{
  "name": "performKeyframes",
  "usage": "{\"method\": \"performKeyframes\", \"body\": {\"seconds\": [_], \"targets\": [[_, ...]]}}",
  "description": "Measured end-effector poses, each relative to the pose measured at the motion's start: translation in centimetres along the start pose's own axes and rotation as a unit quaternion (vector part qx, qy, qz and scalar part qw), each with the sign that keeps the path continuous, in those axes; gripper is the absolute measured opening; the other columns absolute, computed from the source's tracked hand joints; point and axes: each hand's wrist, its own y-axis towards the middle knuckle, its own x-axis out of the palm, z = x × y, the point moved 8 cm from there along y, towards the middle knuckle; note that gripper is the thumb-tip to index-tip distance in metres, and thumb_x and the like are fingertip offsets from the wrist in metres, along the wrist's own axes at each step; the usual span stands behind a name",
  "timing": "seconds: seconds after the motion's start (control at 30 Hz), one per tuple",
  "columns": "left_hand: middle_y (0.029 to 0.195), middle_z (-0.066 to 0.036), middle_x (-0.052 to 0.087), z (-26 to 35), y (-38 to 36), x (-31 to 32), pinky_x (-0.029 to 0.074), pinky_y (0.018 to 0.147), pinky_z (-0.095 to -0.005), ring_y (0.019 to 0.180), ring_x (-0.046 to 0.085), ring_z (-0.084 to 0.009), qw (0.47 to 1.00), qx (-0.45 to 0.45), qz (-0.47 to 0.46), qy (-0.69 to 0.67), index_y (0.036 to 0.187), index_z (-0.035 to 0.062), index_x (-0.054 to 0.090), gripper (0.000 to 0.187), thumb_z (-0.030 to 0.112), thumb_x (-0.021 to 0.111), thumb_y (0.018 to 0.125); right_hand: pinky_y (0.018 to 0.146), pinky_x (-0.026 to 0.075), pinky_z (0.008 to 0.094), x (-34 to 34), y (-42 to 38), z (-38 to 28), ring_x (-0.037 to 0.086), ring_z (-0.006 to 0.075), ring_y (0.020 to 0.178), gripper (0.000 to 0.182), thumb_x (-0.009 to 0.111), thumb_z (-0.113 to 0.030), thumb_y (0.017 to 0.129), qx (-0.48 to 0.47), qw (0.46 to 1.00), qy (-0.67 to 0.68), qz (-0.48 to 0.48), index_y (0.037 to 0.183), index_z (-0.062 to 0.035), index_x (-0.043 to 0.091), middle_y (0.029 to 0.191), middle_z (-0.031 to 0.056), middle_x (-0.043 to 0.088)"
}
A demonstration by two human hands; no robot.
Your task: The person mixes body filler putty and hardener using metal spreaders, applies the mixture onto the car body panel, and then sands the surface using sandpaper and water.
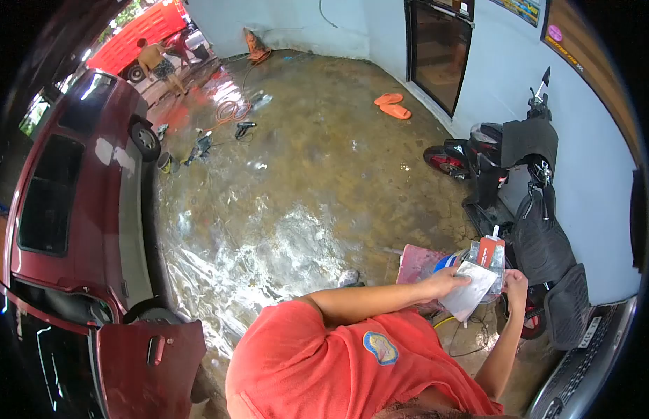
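Note:
My left hand (445,283) is closed on the near-left edge of a flat, pale grey plate (472,285). Just right of the plate, my right hand (516,285) has its fingers curled together; what they hold, if anything, is too small to make out. Beyond the plate are a red-and-white tube or packet (488,251) with a white tip and a container with a blue-and-white label (447,262), partly hidden by the plate. They are above or on a worn pink-red surface (412,265).
A maroon van (94,181) with an open door (146,356) is at left. A motor scooter (489,157) stands by the right wall. Orange slippers (393,106), a hose (230,112) and a black power tool (245,129) lie on the wet-looking floor. Another person (157,63) is far back.

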Motion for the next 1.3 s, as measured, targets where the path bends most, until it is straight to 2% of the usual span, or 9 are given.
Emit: {"method": "performKeyframes", "body": {"seconds": [0.2, 0.43, 0.57, 0.67, 0.83, 0.9, 0.97, 1.1, 1.3], "targets": [[0.119, -0.006, 0.067, 1.8, -2.0, -0.1, 0.05, 0.09, -0.0331, 0.102, 0.065, -0.0162, 0.999, -0.004, 0.007, -0.042, 0.134, 0.0061, 0.056, 0.046, 0.032, 0.063, 0.097, 0.044, 0.049, 0.0276, -0.3, -1.5, 0.7, 0.057, 0.0125, 0.051, 0.018, 0.049, -0.004, 0.089, -0.009, 0.999, 0.046, 0.005, 0.094, 0.0031, 0.065, 0.07, 0.0053, 0.063], [0.12, -0.008, 0.067, 3.5, -7.2, -3.9, 0.052, 0.094, -0.0373, 0.106, 0.066, -0.0197, 0.973, -0.012, -0.033, -0.229, 0.132, 0.0038, 0.057, 0.044, 0.029, 0.064, 0.096, 0.054, 0.045, 0.0242, 1.2, -5.2, -1.0, 0.056, 0.0083, 0.06, 0.021, 0.051, -0.006, 0.091, -0.005, 0.995, 0.092, 0.039, 0.1, 0.0039, 0.068, 0.08, 0.0042, 0.067], [0.115, -0.006, 0.069, 2.6, -10.7, -9.9, 0.051, 0.094, -0.0366, 0.101, 0.066, -0.0174, 0.97, 0.032, 0.093, -0.22, 0.123, 0.0051, 0.062, 0.037, 0.028, 0.067, 0.095, 0.059, 0.044, 0.0236, 2.1, -7.4, -2.6, 0.055, 0.0057, 0.067, 0.02, 0.055, -0.01, 0.092, -0.085, 0.991, -0.012, 0.1, 0.099, -0.0005, 0.071, 0.08, 0.0004, 0.066], [0.116, -0.005, 0.069, 1.3, -13.5, -13.6, 0.048, 0.097, -0.0372, 0.103, 0.064, -0.0176, 0.961, 0.01, 0.13, -0.243, 0.121, 0.0062, 0.062, 0.034, 0.023, 0.068, 0.092, 0.056, 0.043, 0.0235, 5.3, -10.7, -5.8, 0.055, 0.0058, 0.064, 0.019, 0.062, -0.016, 0.093, -0.063, 0.991, 0.04, 0.111, 0.1, -0.0016, 0.073, 0.079, -0.001, 0.064], [0.128, -0.009, 0.063, -0.6, -18.1, -18.8, 0.044, 0.105, -0.0417, 0.116, 0.061, -0.0246, 0.948, 0.014, 0.156, -0.277, 0.137, 0.0029, 0.05, 0.049, 0.028, 0.06, 0.096, 0.057, 0.046, 0.0237, 12.5, -13.2, -3.2, 0.057, 0.0068, 0.062, 0.019, 0.06, -0.012, 0.094, 0.028, 0.987, 0.134, 0.085, 0.106, 0.0001, 0.07, 0.078, 0.0007, 0.066], [0.152, -0.016, 0.042, -1.4, -19.3, -19.6, 0.031, 0.117, -0.0452, 0.141, 0.04, -0.029, 0.956, 0.014, 0.121, -0.268, 0.152, 0.0042, 0.032, 0.065, 0.031, 0.055, 0.097, 0.055, 0.047, 0.0249, 16.1, -13.9, -0.4, 0.059, 0.0085, 0.06, 0.017, 0.059, -0.007, 0.093, 0.025, 0.978, 0.192, 0.076, 0.104, 0.0007, 0.069, 0.077, 0.002, 0.066], [0.154, -0.016, 0.04, -2.9, -19.9, -20.8, 0.028, 0.119, -0.046, 0.143, 0.036, -0.0308, 0.957, 0.021, 0.108, -0.269, 0.153, 0.0032, 0.03, 0.067, 0.032, 0.055, 0.097, 0.057, 0.047, 0.0259, 19.3, -14.7, 2.3, 0.06, 0.0101, 0.062, 0.016, 0.057, -0.004, 0.093, 0.04, 0.975, 0.202, 0.083, 0.103, 0.0011, 0.068, 0.077, 0.0027, 0.066], [0.152, -0.016, 0.043, -7.0, -20.1, -22.0, 0.032, 0.116, -0.0457, 0.139, 0.042, -0.0315, 0.952, -0.031, 0.094, -0.288, 0.151, 0.0028, 0.033, 0.066, 0.032, 0.056, 0.096, 0.071, 0.051, 0.03, 23.9, -15.3, 8.1, 0.064, 0.0116, 0.076, 0.018, 0.059, -0.01, 0.089, 0.009, 0.982, 0.146, 0.119, 0.098, 0.0004, 0.071, 0.084, 0.0046, 0.071], [0.134, -0.01, 0.061, -13.7, -15.8, -22.5, 0.04, 0.109, -0.0454, 0.124, 0.057, -0.0284, 0.941, -0.165, 0.084, -0.284, 0.139, 0.0031, 0.049, 0.05, 0.028, 0.057, 0.096, 0.073, 0.052, 0.0325, 23.6, -14.0, 12.4, 0.069, 0.0166, 0.078, 0.02, 0.057, -0.009, 0.087, -0.009, 0.988, 0.047, 0.146, 0.098, -0.0012, 0.071, 0.085, 0.0132, 0.072]]}}
